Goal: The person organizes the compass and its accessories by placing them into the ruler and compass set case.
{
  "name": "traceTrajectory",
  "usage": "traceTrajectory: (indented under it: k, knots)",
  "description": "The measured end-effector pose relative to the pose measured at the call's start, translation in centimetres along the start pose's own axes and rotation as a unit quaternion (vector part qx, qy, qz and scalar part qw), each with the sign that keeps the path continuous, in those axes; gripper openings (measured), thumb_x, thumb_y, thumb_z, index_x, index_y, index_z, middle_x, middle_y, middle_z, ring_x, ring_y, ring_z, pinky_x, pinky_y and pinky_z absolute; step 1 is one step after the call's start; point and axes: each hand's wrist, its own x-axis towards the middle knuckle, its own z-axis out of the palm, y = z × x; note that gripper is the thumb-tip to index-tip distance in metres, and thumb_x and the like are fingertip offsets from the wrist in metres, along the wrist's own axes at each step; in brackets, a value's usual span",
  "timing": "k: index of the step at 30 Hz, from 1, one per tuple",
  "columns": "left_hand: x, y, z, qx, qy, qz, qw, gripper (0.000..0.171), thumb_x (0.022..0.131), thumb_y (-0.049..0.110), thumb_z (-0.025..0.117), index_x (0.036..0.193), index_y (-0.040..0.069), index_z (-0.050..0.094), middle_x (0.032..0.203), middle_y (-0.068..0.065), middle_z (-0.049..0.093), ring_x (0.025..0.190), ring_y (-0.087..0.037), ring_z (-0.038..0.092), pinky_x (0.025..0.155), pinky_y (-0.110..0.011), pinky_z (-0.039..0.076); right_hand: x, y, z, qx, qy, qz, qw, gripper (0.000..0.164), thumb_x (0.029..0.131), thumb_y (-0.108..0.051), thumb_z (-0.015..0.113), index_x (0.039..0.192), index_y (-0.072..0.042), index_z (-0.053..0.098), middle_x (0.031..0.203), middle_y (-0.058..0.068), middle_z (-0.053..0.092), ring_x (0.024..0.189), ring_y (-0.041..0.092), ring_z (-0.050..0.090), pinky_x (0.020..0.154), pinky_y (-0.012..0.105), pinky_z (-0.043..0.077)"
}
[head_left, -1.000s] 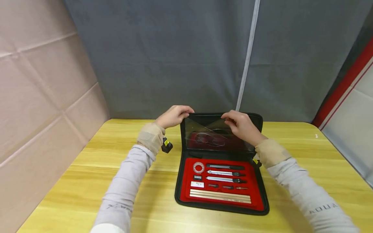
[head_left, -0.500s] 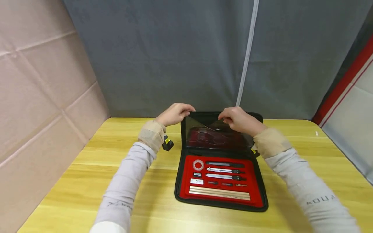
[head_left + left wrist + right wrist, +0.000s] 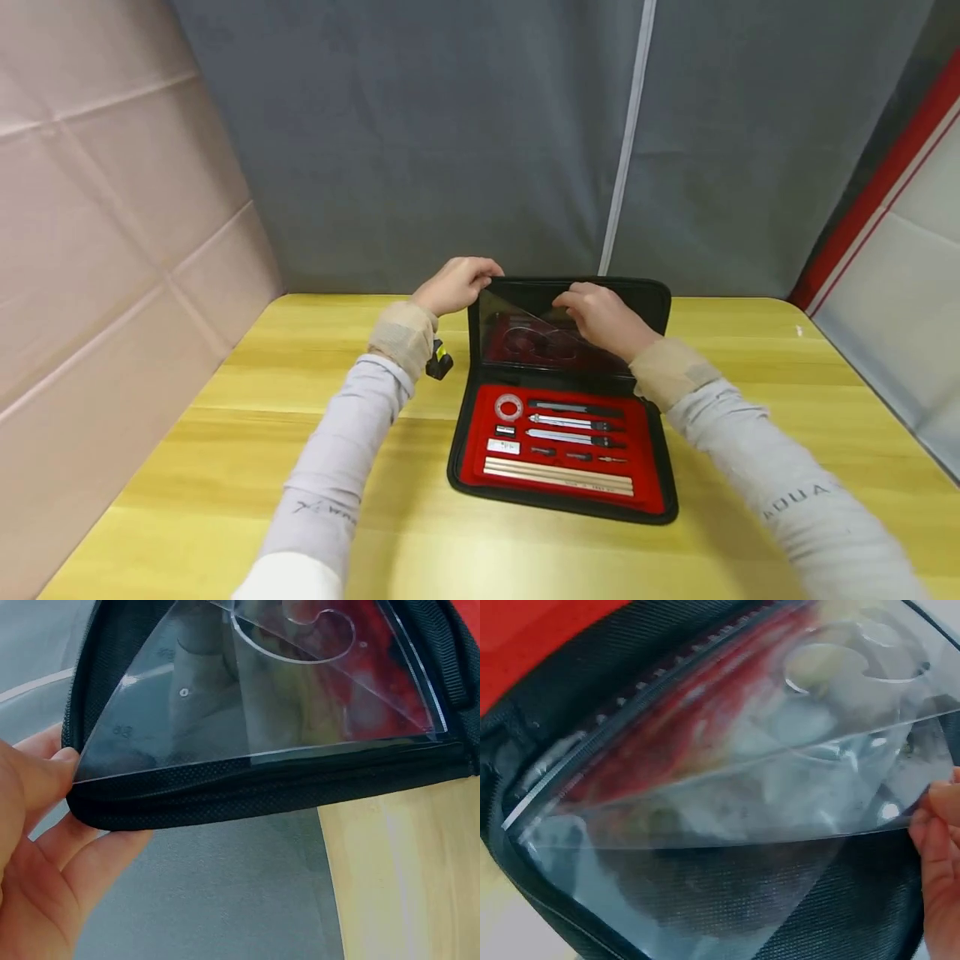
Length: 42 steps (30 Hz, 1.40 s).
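Note:
A black zip case (image 3: 467, 454) lies unfolded on the table, its lid (image 3: 651, 304) raised at the back. My left hand (image 3: 457, 286) pinches the lid's upper left corner; in the left wrist view the thumb presses the inside and the fingers lie behind. Clear plastic (image 3: 202, 712) with a diagonal edge and curved cut-outs covers the lid's inside. Fingertips of my right hand (image 3: 600, 318) pinch the edge of a clear sheet (image 3: 727, 802), seen in the right wrist view. Whether the sheet is a pocket or a separate template I cannot tell.
The red lining holds a ring protractor (image 3: 508, 407), compasses (image 3: 566, 438), a sharpener (image 3: 505, 431), a white eraser (image 3: 503, 447), several pencils (image 3: 558, 475) and small dark parts. A grey curtain (image 3: 420, 150) hangs behind the wooden table (image 3: 300, 375).
My right hand has moved left along the lid with the clear sheet's edge between its fingers. The left hand keeps its corner. The case sits slightly higher in the head view.

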Motion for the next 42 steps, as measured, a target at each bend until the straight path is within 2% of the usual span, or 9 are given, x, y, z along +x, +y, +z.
traceTrajectory:
  k: [4,7,10,15,21,27,32,38,42]
  knots:
    - [0.6,-0.3,0.3,-0.004,0.007,-0.011,0.9999,0.028,0.099,0.001,0.048,0.121,0.001,0.065,0.122,-0.016,0.064,0.097,-0.026,0.057,0.088,-0.036,0.048,0.1,0.2,-0.7,-0.044,-0.011,-0.006,0.999,0.029,0.083,0.007,0.067,0.112,0.002,0.068,0.087,0.014,0.064,0.076,0.026,0.063,0.073,0.040,0.056]
    - [0.5,-0.4,0.7,-0.009,0.005,-0.010,0.9999,0.028,0.099,0.003,0.048,0.121,0.001,0.065,0.122,-0.015,0.064,0.094,-0.025,0.056,0.086,-0.036,0.047,-0.4,0.6,-2.0,-0.101,0.040,-0.044,0.993,0.033,0.081,0.002,0.071,0.114,0.001,0.067,0.085,0.014,0.060,0.069,0.027,0.058,0.061,0.038,0.054]
    - [0.1,-0.3,0.9,-0.015,-0.001,-0.009,0.9998,0.028,0.099,0.004,0.049,0.122,0.002,0.064,0.122,-0.015,0.064,0.091,-0.024,0.055,0.083,-0.035,0.047,-1.4,1.5,-4.0,-0.143,0.071,-0.026,0.987,0.026,0.081,-0.002,0.071,0.107,0.001,0.070,0.087,0.015,0.057,0.069,0.031,0.053,0.053,0.040,0.047]
    - [-1.0,0.1,0.5,-0.030,-0.012,-0.004,0.9995,0.027,0.098,0.008,0.053,0.122,0.002,0.065,0.120,-0.014,0.066,0.092,-0.023,0.060,0.085,-0.035,0.050,-4.1,2.7,-6.7,-0.095,-0.045,0.062,0.993,0.024,0.090,-0.004,0.064,0.113,0.001,0.069,0.104,0.018,0.066,0.082,0.031,0.059,0.067,0.044,0.051]
    - [-4.5,1.4,-0.5,-0.030,-0.050,0.054,0.9969,0.022,0.095,0.008,0.060,0.113,0.000,0.069,0.108,-0.013,0.070,0.092,-0.022,0.066,0.085,-0.036,0.053,-7.4,1.3,-7.7,0.002,-0.054,0.016,0.998,0.035,0.086,0.003,0.066,0.120,-0.001,0.067,0.109,0.017,0.070,0.062,0.010,0.055,0.059,0.029,0.047]
    - [-8.9,3.7,-0.3,0.040,-0.082,0.155,0.9836,0.016,0.092,0.004,0.062,0.107,0.002,0.069,0.104,-0.008,0.070,0.089,-0.017,0.066,0.082,-0.030,0.055,-9.9,-1.3,-8.3,0.018,-0.057,-0.081,0.995,0.023,0.078,-0.001,0.076,0.101,-0.008,0.073,0.095,0.001,0.071,0.080,0.012,0.067,0.066,0.031,0.057]
    - [-12.3,5.2,1.2,0.083,-0.097,0.202,0.9709,0.013,0.089,0.001,0.065,0.102,0.002,0.067,0.099,-0.006,0.069,0.086,-0.014,0.066,0.078,-0.023,0.054,-12.1,-3.3,-7.6,0.041,-0.093,-0.116,0.988,0.013,0.088,-0.017,0.071,0.100,-0.012,0.072,0.092,-0.006,0.066,0.078,0.006,0.061,0.063,0.025,0.054]
    - [-15.2,5.7,4.0,0.144,-0.107,0.238,0.9545,0.015,0.084,0.004,0.072,0.098,0.006,0.066,0.091,-0.002,0.064,0.082,-0.013,0.064,0.075,-0.018,0.053,-14.6,-5.3,-6.0,0.035,-0.132,-0.106,0.985,0.031,0.070,-0.012,0.083,0.098,-0.013,0.071,0.090,-0.007,0.057,0.076,0.005,0.052,0.061,0.024,0.050]
    - [-16.6,5.9,6.2,0.191,-0.124,0.240,0.9439,0.020,0.080,0.010,0.077,0.097,0.011,0.066,0.087,0.003,0.058,0.077,-0.010,0.058,0.070,-0.014,0.049,-16.2,-6.3,-4.4,0.034,-0.160,-0.107,0.981,0.031,0.073,-0.025,0.084,0.098,-0.015,0.068,0.090,-0.009,0.051,0.078,0.005,0.047,0.061,0.021,0.049]
